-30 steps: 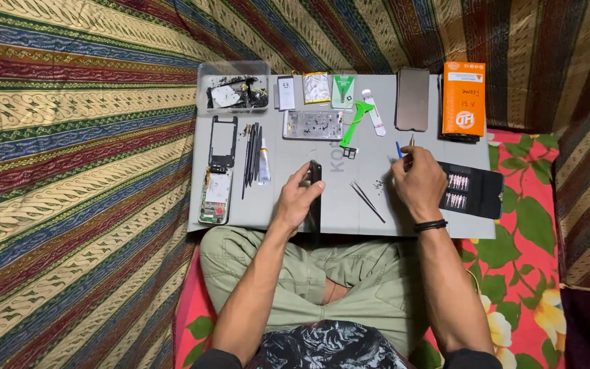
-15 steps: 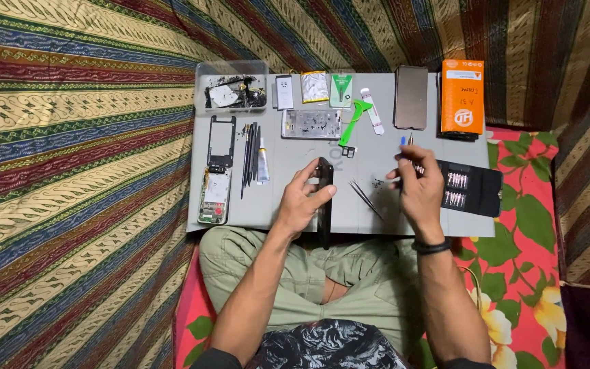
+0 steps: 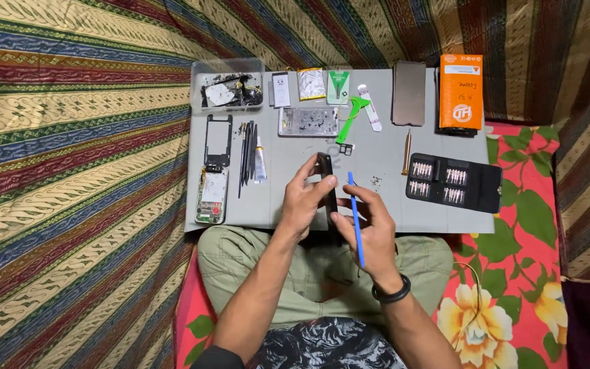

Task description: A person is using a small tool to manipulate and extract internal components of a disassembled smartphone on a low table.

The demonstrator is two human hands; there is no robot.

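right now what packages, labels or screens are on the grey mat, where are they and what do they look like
Orange box: top right of the mat, upright rectangle, white markings.
Green packet: top middle, small, white inset.
Yellowish packet: left of the green one, silvery centre.
White label card: beside the clear tray, small upright rectangle.
Dark phone panel: left of the orange box, blank brownish-grey face.

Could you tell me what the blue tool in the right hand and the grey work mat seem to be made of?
The blue tool, held in the right hand, looks like plastic: one saturated colour throughout, thin and matte, with no metallic glint. The grey work mat appears to be rubber or silicone, though a rigid board is possible: it is flat, dull and uniformly grey, with straight edges and no reflections.
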